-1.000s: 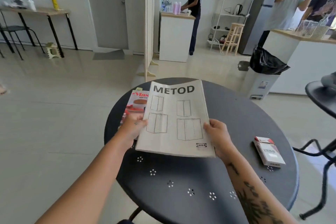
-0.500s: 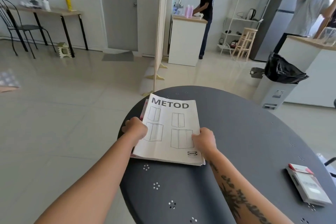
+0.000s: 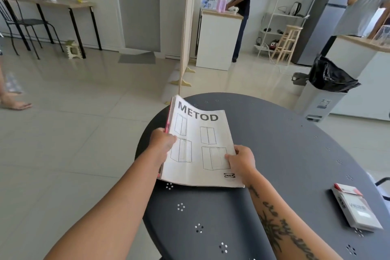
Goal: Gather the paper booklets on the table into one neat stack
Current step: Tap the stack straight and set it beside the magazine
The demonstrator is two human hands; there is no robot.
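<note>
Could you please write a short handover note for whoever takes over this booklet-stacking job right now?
Left hand: gripping the left edge of the stack, which is raised off the table.
Right hand: gripping the lower right edge.
Things: the METOD booklet lies on top; the red-edged booklet sits underneath, only its left edge showing. The stack is at the table's left rim, tilted.
Done: the booklets are gathered one on the other.
Left: square the edges and lay the stack flat. The small white box to the right looks like no part of the job.
</note>
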